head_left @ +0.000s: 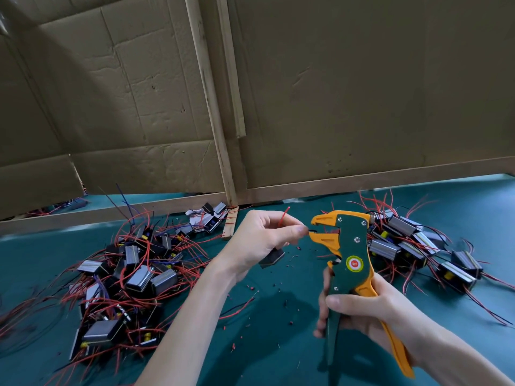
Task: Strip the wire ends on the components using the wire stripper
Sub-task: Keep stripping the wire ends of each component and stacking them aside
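Now the left hand [262, 238] pinches a wire end [310, 231] at the wire stripper's [349, 246] mouth, mid-frame. The right hand [370, 313] curls round its handles, lower right.

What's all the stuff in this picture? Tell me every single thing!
wire stripper: one, green and yellow, right of middle, jaws at a wire end.
held component: one, dark with a red wire, under the left palm.
component piles: two big, one small; dark and silvery, red wires; left, right, back middle.
insulation bits: many, red and black, scattered on the cloth.
cloth: one, teal, covering the table.
cardboard wall: brown, behind.
wooden strips: several, pale, on the cardboard.
left hand: holds the held component, pinches its wire.
right hand: grips the wire stripper handles.
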Available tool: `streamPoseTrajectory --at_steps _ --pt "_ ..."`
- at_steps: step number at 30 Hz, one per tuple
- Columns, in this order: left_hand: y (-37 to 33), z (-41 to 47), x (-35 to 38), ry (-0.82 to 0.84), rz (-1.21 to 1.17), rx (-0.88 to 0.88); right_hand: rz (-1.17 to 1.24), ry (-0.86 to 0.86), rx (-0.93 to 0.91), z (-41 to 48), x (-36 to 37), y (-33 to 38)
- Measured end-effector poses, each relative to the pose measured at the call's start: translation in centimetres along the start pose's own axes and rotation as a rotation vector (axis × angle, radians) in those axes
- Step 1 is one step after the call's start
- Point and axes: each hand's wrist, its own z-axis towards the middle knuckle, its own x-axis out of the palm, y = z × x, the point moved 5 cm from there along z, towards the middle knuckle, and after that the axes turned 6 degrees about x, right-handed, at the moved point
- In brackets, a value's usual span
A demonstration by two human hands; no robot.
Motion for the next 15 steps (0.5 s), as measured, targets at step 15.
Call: streamPoseTrajectory --at_steps 15 --pt "0.66 0.05 -0.24 0.153 -0.042 0.019 -0.124 -0.208 -0.001 -0.46 0.75 -0.72"
